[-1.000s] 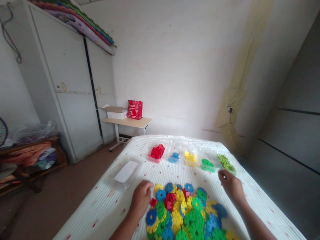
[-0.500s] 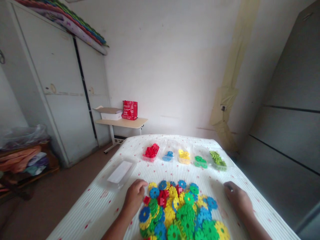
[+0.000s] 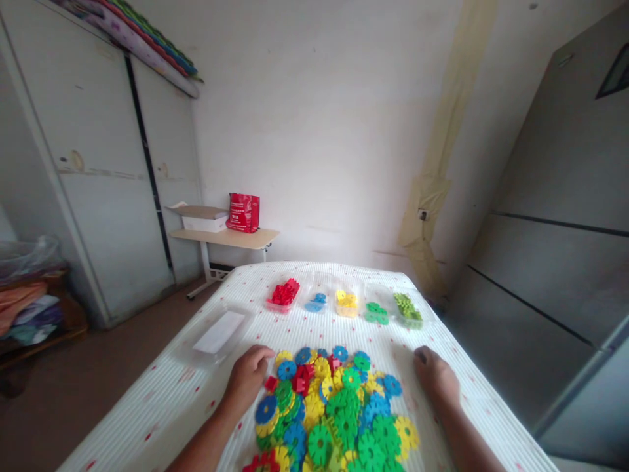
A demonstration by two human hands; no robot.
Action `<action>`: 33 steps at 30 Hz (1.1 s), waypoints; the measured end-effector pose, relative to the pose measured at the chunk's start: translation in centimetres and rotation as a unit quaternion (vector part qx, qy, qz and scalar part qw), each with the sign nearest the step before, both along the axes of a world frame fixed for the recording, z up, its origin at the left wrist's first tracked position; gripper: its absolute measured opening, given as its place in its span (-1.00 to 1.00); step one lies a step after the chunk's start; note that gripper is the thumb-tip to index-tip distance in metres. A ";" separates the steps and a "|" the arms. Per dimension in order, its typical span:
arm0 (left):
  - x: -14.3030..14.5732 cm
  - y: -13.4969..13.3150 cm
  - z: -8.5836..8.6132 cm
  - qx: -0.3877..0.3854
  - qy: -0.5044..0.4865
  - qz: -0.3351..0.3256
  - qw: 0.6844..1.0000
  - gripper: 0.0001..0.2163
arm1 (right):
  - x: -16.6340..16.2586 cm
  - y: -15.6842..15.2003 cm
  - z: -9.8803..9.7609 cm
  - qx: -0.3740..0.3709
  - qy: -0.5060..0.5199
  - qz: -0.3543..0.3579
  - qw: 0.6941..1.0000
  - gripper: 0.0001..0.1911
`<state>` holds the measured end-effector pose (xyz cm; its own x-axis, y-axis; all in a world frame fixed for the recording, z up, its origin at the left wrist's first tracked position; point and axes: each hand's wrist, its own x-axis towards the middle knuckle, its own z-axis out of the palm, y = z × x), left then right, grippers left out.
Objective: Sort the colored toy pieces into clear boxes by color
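A pile of plastic flower-shaped snap discs (image 3: pixel 339 406) in blue, green, yellow and red lies at the near middle of the table. My left hand (image 3: pixel 249 368) rests just left of the pile, fingers curled in, near a yellow disc and a small red piece (image 3: pixel 270 383). On the right side, apart from the pile, my right hand (image 3: pixel 437 377) lies on the cloth with its fingers folded. No piece shows in either hand.
Behind the pile stand clear tubs with red pieces (image 3: pixel 284 295), blue discs (image 3: pixel 317 301), yellow discs (image 3: pixel 346 301), green discs (image 3: pixel 377 313) and light green pieces (image 3: pixel 407 308). A clear tray (image 3: pixel 236 344) with white paper lies left. A side table (image 3: pixel 246 238) holds a red bag (image 3: pixel 244 213).
The camera view has turned slightly to the right, so everything appears further left. Both hands stay beside the pile, and the discs look unmoved.
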<state>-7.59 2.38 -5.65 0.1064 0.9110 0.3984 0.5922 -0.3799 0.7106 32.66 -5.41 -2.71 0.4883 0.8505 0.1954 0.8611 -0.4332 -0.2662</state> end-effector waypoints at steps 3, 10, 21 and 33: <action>0.1 0.0 0.1 -0.001 -0.001 0.000 1.000 -0.76 | 0.0 -0.1 0.0 0.003 0.002 0.008 1.000 -0.71; 0.5 -0.1 0.2 -0.003 -0.002 0.020 1.000 -0.77 | 0.1 0.0 -0.1 0.010 0.009 0.023 1.000 -0.72; 0.5 -0.1 0.3 -0.002 -0.018 0.019 1.000 -0.76 | 0.2 0.1 -0.4 0.011 -0.013 0.024 1.000 -0.72; 0.2 -3.7 2.1 0.040 -0.016 -0.057 0.997 -0.66 | 0.0 0.1 -0.2 -0.007 -0.003 0.018 1.000 -0.73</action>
<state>-7.41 -1.29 -3.51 0.1936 0.8587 0.4745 0.5202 -0.5000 0.6924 32.68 -5.33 -2.92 0.4560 0.8701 0.1869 0.8780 -0.4055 -0.2545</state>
